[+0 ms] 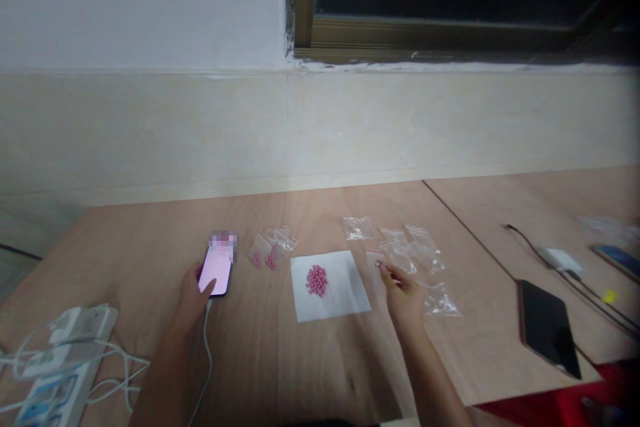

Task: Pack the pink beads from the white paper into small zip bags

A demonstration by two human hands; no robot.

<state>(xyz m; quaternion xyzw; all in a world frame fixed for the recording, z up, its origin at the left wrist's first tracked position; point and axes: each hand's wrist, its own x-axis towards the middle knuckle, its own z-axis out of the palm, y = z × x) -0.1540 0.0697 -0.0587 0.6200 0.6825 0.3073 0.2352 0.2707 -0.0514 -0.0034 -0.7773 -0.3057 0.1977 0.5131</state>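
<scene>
Our left hand [191, 297] is wrapped around the lower edge of a smartphone [217, 268], with the thumb lying on its lit pink screen. A white charging cable [206, 347] runs from the phone's near end toward us. Our right hand [406, 297] hangs over the plywood table [125, 253], just right of a white paper sheet [345, 287]. Its thumb and forefinger [383, 267] are pinched together, though we cannot tell whether they hold anything.

A small heap of pink beads [317, 280] sits in the middle of the sheet. Just left of the sheet and far of it, a small zip bag [263, 250] holds a few more pink beads. Other clear zip bags [397, 250] lie scattered to the far right, close to our fingertips, and one [440, 300] lies just beside our right hand.

To the near left sits a white power strip [65, 363] tangled in white cables. A black tablet [547, 327] lies to the right, near the table's edge.
</scene>
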